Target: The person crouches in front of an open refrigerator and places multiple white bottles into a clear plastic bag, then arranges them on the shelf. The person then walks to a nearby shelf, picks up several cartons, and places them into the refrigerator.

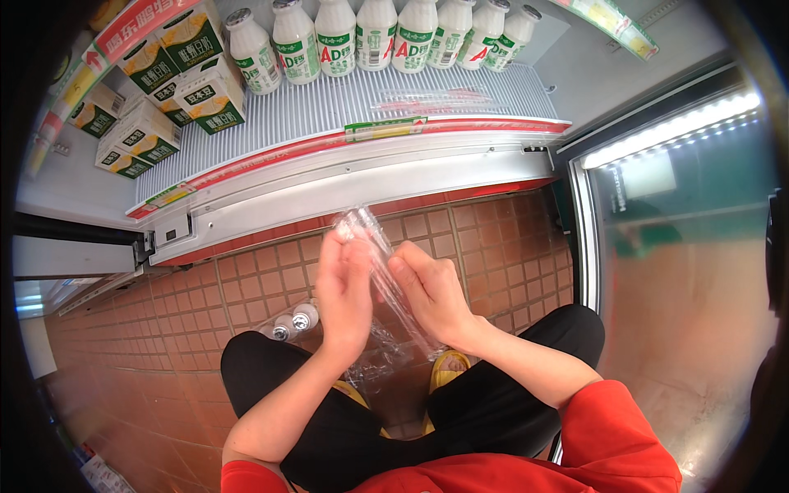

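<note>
Here, clear plastic film (pixel 385 282) runs between the left hand (pixel 343 283) and right hand (pixel 433 293) (both gripping it).

Clear thin plastic film (pixel 386 279) runs between the fingers (pixel 423 267). Beyond them, rounded white plastic bottles (pixel 416 37) stand on a flat ribbed grey shelf (pixel 304 107).

Cartons (pixel 212 97) in green, white and yellow stand stacked at the left of a ribbed shelf (pixel 288 111), whose front carries a red label strip (pixel 485 126). Below lies a floor (pixel 255 283) of reddish-brown tiles. At right, a bright strip light (pixel 674 130) slants above a glossy door panel (pixel 682 255).
</note>
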`<move>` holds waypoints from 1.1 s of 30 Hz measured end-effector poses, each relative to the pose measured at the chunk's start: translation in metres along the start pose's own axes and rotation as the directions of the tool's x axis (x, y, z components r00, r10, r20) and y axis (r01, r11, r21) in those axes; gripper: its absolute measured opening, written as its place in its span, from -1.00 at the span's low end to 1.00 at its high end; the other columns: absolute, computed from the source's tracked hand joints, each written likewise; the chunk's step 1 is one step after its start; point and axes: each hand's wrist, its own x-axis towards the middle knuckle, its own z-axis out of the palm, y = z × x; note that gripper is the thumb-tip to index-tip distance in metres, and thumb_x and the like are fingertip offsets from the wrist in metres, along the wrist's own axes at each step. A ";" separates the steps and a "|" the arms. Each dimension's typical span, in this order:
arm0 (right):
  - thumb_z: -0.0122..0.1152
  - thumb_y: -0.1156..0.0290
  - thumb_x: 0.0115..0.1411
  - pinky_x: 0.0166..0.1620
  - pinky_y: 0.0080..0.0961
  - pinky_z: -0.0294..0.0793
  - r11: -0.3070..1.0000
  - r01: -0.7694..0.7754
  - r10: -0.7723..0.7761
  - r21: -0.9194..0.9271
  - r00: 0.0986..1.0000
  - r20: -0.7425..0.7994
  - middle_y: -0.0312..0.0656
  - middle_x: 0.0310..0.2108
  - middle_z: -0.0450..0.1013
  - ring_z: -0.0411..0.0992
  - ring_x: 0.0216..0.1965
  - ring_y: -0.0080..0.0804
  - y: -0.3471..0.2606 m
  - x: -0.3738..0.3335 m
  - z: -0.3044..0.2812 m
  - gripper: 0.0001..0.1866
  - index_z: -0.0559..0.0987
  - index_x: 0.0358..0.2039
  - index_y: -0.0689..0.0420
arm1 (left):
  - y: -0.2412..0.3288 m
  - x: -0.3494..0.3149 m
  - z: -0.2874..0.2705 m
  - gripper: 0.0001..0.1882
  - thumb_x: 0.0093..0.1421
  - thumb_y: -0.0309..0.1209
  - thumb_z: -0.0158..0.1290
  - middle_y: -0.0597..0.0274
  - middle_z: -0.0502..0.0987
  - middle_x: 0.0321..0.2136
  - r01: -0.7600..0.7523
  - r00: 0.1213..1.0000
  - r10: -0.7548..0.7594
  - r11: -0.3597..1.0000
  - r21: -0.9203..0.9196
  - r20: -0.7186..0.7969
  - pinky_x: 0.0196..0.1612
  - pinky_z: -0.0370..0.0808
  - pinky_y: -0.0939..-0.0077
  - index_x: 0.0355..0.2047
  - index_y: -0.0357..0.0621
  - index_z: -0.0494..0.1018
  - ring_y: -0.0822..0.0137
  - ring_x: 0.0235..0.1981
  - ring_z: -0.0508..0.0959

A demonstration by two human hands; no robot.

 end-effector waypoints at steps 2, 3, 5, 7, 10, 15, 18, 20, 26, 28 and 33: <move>-0.14 0.41 0.21 -0.62 -0.39 0.25 0.998 -0.013 0.008 -0.067 0.997 -0.073 0.00 -0.72 0.32 0.36 -0.63 -0.03 0.004 0.000 0.000 -0.81 0.29 -0.50 0.22 | -0.013 -0.009 0.001 -0.90 0.22 -0.43 -0.15 0.35 0.36 -0.54 -0.162 0.984 0.130 0.933 0.322 0.120 -0.50 0.27 0.73 -0.31 -0.20 0.24 0.61 -0.56 0.32; -0.14 0.41 0.21 -0.63 -0.38 0.25 0.995 -0.022 0.011 -0.099 0.994 -0.110 0.00 -0.72 0.32 0.36 -0.63 -0.02 0.006 0.001 0.000 -0.82 0.29 -0.50 0.21 | -0.016 -0.011 -0.001 -0.90 0.21 -0.45 -0.15 0.33 0.37 -0.52 -0.150 0.983 0.107 0.937 0.317 0.149 -0.48 0.28 0.72 -0.31 -0.21 0.23 0.60 -0.53 0.33; -0.14 0.41 0.21 -0.65 -0.38 0.24 0.994 0.001 -0.016 -0.111 0.991 -0.135 0.00 -0.73 0.31 0.35 -0.65 -0.02 0.008 -0.001 0.002 -0.82 0.29 -0.51 0.21 | -0.019 -0.012 -0.002 -0.91 0.20 -0.47 -0.15 0.29 0.39 -0.51 -0.151 0.979 0.097 0.938 0.313 0.182 -0.46 0.30 0.69 -0.32 -0.23 0.22 0.58 -0.50 0.35; -0.13 0.41 0.21 -0.66 -0.38 0.23 0.994 0.015 -0.032 -0.109 0.986 -0.163 0.01 -0.73 0.30 0.35 -0.66 -0.03 0.010 -0.003 0.004 -0.81 0.28 -0.51 0.22 | -0.018 -0.012 -0.001 -0.91 0.20 -0.49 -0.15 0.27 0.40 -0.50 -0.181 0.974 0.126 0.930 0.319 0.187 -0.46 0.31 0.68 -0.32 -0.25 0.22 0.58 -0.49 0.36; -0.14 0.41 0.21 -0.66 -0.37 0.23 0.996 0.007 -0.024 -0.088 0.979 -0.202 0.02 -0.74 0.29 0.34 -0.68 -0.03 0.009 -0.004 0.008 -0.80 0.27 -0.52 0.23 | -0.024 -0.013 0.001 -0.95 0.23 -0.48 -0.20 0.38 0.33 -0.53 -0.230 0.967 0.175 0.911 0.341 0.186 -0.52 0.22 0.79 -0.32 -0.18 0.19 0.67 -0.53 0.29; -0.17 0.43 0.22 -0.65 -0.52 0.20 0.997 0.008 -0.028 -0.078 0.966 -0.256 -0.07 -0.75 0.27 0.27 -0.74 -0.33 0.013 -0.008 0.012 -0.81 0.29 -0.51 0.21 | -0.028 -0.013 0.002 -0.95 0.22 -0.50 -0.19 0.37 0.34 -0.52 -0.263 0.960 0.203 0.892 0.367 0.193 -0.51 0.26 0.78 -0.31 -0.18 0.19 0.67 -0.53 0.31; -0.15 0.38 0.22 -0.66 -0.34 0.24 0.989 0.007 -0.038 -0.151 0.978 -0.204 0.05 -0.74 0.28 0.35 -0.65 0.03 0.012 -0.009 0.010 -0.82 0.25 -0.44 0.22 | -0.029 -0.013 0.001 -0.95 0.21 -0.52 -0.18 0.37 0.35 -0.51 -0.282 0.957 0.228 0.877 0.390 0.181 -0.51 0.27 0.77 -0.31 -0.18 0.19 0.67 -0.53 0.31; -0.15 0.39 0.22 -0.64 -0.33 0.25 0.986 -0.002 -0.026 -0.168 0.986 -0.163 0.05 -0.73 0.29 0.36 -0.63 0.05 0.011 -0.008 0.008 -0.84 0.24 -0.42 0.22 | -0.029 -0.013 0.001 -0.93 0.20 -0.51 -0.15 0.34 0.36 -0.51 -0.271 0.961 0.223 0.879 0.393 0.166 -0.52 0.28 0.76 -0.32 -0.19 0.20 0.65 -0.54 0.32; -0.14 0.39 0.22 -0.60 -0.33 0.28 0.997 -0.047 0.043 -0.056 0.997 -0.068 0.04 -0.71 0.30 0.36 -0.60 0.05 0.008 -0.002 0.003 -0.86 0.24 -0.40 0.20 | -0.014 -0.002 0.000 -0.91 0.20 -0.46 -0.13 0.31 0.38 -0.50 -0.210 0.977 0.208 0.909 0.359 0.047 -0.54 0.28 0.74 -0.32 -0.22 0.24 0.63 -0.56 0.32; -0.14 0.39 0.22 -0.60 -0.34 0.27 0.997 -0.023 0.019 -0.073 0.998 -0.052 0.03 -0.71 0.31 0.36 -0.61 0.03 0.009 -0.002 0.003 -0.86 0.25 -0.40 0.20 | -0.015 0.002 -0.002 -0.90 0.21 -0.45 -0.14 0.32 0.40 -0.51 -0.236 0.970 0.242 0.924 0.302 0.018 -0.55 0.28 0.73 -0.32 -0.22 0.24 0.62 -0.57 0.33; -0.16 0.43 0.22 -0.63 -0.38 0.24 0.996 -0.089 0.092 0.030 0.989 -0.113 0.00 -0.72 0.31 0.36 -0.66 -0.07 0.008 -0.003 0.003 -0.88 0.25 -0.41 0.20 | -0.012 -0.005 0.004 -0.93 0.20 -0.46 -0.14 0.33 0.38 -0.55 0.025 0.989 -0.054 0.979 0.201 0.137 -0.70 0.23 0.78 -0.36 -0.19 0.23 0.65 -0.68 0.31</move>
